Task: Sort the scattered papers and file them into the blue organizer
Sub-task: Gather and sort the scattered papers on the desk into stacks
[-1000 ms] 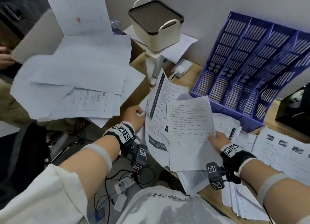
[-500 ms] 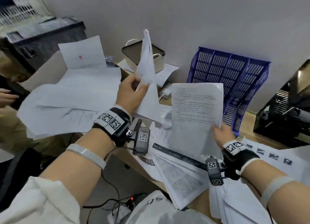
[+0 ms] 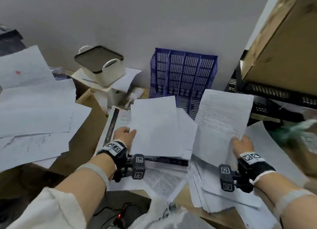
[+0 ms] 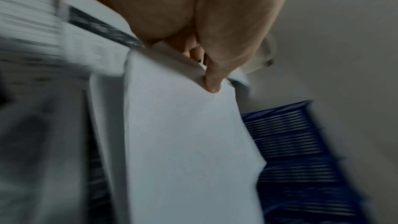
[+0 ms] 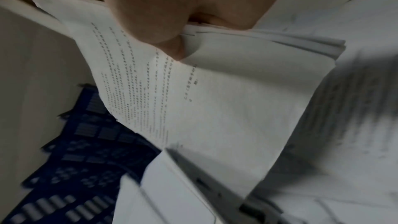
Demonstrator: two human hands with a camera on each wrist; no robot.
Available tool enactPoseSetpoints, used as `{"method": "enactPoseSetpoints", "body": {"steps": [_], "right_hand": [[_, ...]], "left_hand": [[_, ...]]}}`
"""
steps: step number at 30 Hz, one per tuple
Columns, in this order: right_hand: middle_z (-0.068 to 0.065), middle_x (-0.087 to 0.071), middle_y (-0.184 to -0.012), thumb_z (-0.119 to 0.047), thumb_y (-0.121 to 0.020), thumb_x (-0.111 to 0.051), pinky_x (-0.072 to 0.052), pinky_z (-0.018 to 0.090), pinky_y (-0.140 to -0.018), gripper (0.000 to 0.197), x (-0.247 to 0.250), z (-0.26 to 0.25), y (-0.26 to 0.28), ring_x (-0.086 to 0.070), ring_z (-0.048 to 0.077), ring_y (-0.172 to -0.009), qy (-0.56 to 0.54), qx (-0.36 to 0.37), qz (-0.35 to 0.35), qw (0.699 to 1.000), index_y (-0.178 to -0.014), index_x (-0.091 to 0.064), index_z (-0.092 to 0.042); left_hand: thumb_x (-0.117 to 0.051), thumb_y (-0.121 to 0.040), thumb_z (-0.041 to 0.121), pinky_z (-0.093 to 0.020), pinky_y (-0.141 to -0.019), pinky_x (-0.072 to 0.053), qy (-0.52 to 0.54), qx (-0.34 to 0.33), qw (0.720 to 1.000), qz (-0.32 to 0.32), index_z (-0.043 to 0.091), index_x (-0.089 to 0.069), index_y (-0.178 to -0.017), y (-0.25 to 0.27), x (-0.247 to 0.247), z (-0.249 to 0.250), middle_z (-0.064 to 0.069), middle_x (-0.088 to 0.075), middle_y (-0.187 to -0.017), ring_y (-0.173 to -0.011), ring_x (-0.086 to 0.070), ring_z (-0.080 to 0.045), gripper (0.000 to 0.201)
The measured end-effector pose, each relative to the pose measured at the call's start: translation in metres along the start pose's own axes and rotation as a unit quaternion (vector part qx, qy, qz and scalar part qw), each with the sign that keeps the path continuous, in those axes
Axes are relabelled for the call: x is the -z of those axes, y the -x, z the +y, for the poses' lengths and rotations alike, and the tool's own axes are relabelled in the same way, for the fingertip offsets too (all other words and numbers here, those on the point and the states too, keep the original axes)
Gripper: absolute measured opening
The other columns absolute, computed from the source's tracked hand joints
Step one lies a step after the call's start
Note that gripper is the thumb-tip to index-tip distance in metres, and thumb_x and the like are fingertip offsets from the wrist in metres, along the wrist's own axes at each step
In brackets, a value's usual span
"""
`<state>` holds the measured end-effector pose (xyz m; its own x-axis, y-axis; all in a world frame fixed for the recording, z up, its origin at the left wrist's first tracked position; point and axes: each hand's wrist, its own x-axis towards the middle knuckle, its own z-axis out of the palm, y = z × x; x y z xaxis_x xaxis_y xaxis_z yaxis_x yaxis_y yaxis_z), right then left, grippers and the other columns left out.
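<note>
Against the wall, at the back of the tabletop, stands the organizer, upright, its four slots facing forward. Left hand: thumb and fingers pinch the left edge of a blank sheet, held raised in front of the organizer's lower part; the left wrist view shows the thumb pressed on top of that sheet, fingers curled beneath. Right hand: pinches the lower right corner of a printed sheet, held raised just beside the blank sheet, to its right; the right wrist view shows the thumb on the printed face with several more sheets gripped underneath. Loose papers lie in overlapping piles on the tabletop beneath both hands, and a further pile spreads at far left. Left of the organizer a cream bin with a dark lid rests on papers atop a box. Both wrist views are blurred.
</note>
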<state>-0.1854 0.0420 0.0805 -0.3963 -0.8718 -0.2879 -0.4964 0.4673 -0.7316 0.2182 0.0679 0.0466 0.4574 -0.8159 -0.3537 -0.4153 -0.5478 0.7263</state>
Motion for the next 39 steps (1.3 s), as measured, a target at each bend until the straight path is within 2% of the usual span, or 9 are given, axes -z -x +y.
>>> {"method": "enactPoseSetpoints", "body": {"steps": [6, 10, 13, 17, 24, 28, 30, 33, 39], "right_hand": [[0.024, -0.058, -0.128, -0.007, -0.097, -0.045, -0.043, 0.038, -0.094, 0.035, 0.006, 0.022, 0.010, -0.055, 0.041, -0.116, -0.015, -0.053, 0.017, 0.998, -0.129, -0.054, 0.004], [0.023, -0.060, -0.128, -0.010, -0.096, -0.046, -0.042, 0.034, -0.093, 0.034, 0.001, 0.019, 0.014, -0.056, 0.038, -0.114, -0.038, -0.065, 0.038, 0.996, -0.126, -0.056, 0.003], [0.023, -0.060, -0.127, -0.008, -0.097, -0.044, -0.038, 0.027, -0.086, 0.034, 0.001, 0.011, 0.016, -0.057, 0.038, -0.113, -0.061, -0.057, 0.075, 0.994, -0.127, -0.056, 0.003], [0.023, -0.064, -0.116, -0.010, -0.093, -0.048, -0.046, 0.038, -0.088, 0.029, 0.002, -0.014, 0.014, -0.058, 0.030, -0.094, -0.119, -0.034, 0.099, 0.987, -0.117, -0.060, 0.001], [0.001, -0.067, -0.116, -0.025, -0.094, -0.056, -0.046, 0.036, -0.100, 0.031, -0.057, -0.069, 0.037, -0.063, 0.020, -0.107, -0.100, 0.083, -0.117, 0.985, -0.122, -0.063, -0.014], [0.000, -0.071, -0.115, -0.037, -0.080, -0.062, -0.049, 0.048, -0.101, 0.034, -0.105, -0.067, 0.039, -0.066, 0.020, -0.107, -0.104, 0.075, -0.221, 0.967, -0.110, -0.068, -0.022], [0.009, -0.068, -0.113, -0.023, -0.089, -0.063, -0.053, 0.046, -0.093, 0.019, -0.121, -0.059, 0.040, -0.065, 0.022, -0.099, -0.140, 0.015, -0.250, 0.958, -0.108, -0.065, -0.022], [0.015, -0.059, -0.115, -0.017, -0.092, -0.063, -0.053, 0.038, -0.072, 0.037, -0.143, -0.025, 0.044, -0.059, 0.027, -0.092, -0.051, -0.096, -0.266, 0.958, -0.127, -0.055, -0.008], [0.016, -0.052, -0.138, -0.030, -0.086, -0.069, -0.042, 0.033, -0.100, 0.061, -0.180, 0.009, 0.053, -0.054, 0.031, -0.122, 0.175, -0.050, -0.263, 0.947, -0.135, -0.046, -0.003]], "left_hand": [[-0.064, -0.091, 0.024, -0.030, -0.057, -0.035, -0.105, 0.089, 0.989, -0.053, 0.017, -0.046, -0.060, -0.007, -0.024, -0.040, -0.011, -0.048, -0.065, -0.063, -0.048, -0.024, 0.037], [-0.070, -0.084, 0.025, -0.034, -0.093, -0.051, -0.114, 0.129, 0.984, -0.048, 0.016, -0.068, -0.091, -0.012, -0.023, -0.037, -0.013, -0.067, -0.113, -0.105, -0.062, -0.034, 0.012], [-0.075, -0.081, 0.026, -0.040, -0.100, -0.044, -0.082, 0.173, 0.981, 0.008, 0.014, -0.057, -0.120, -0.012, -0.024, -0.032, -0.022, -0.038, -0.141, -0.121, -0.050, -0.041, 0.044], [-0.080, -0.080, 0.032, -0.041, -0.096, -0.051, 0.062, 0.035, 0.997, 0.021, 0.011, -0.057, -0.112, -0.011, -0.022, -0.003, -0.019, -0.057, -0.127, -0.113, -0.061, -0.034, 0.045], [-0.075, -0.079, 0.045, -0.036, -0.099, -0.049, 0.247, -0.068, 0.915, -0.311, 0.021, -0.060, -0.132, 0.010, -0.023, 0.060, 0.000, -0.071, -0.126, -0.118, -0.066, -0.015, 0.061], [-0.070, -0.090, 0.009, -0.040, -0.094, -0.057, 0.290, -0.050, 0.916, -0.274, 0.010, -0.065, -0.125, -0.004, -0.011, 0.034, -0.009, -0.073, -0.121, -0.113, -0.069, -0.029, 0.036], [-0.073, -0.084, 0.022, -0.048, -0.094, -0.056, 0.222, -0.035, 0.955, -0.193, 0.020, -0.072, -0.110, -0.017, 0.002, 0.007, -0.007, -0.075, -0.114, -0.109, -0.070, -0.034, 0.026], [-0.067, -0.081, 0.033, -0.042, -0.095, -0.054, 0.084, 0.013, 0.989, -0.122, 0.022, -0.070, -0.111, -0.031, 0.026, -0.031, -0.006, -0.072, -0.120, -0.105, -0.067, -0.028, 0.031], [-0.055, -0.097, 0.030, -0.028, -0.082, -0.044, -0.141, 0.101, 0.973, -0.154, 0.016, -0.063, -0.128, -0.036, 0.045, -0.092, -0.011, -0.064, -0.130, -0.100, -0.058, -0.028, 0.035]]}}
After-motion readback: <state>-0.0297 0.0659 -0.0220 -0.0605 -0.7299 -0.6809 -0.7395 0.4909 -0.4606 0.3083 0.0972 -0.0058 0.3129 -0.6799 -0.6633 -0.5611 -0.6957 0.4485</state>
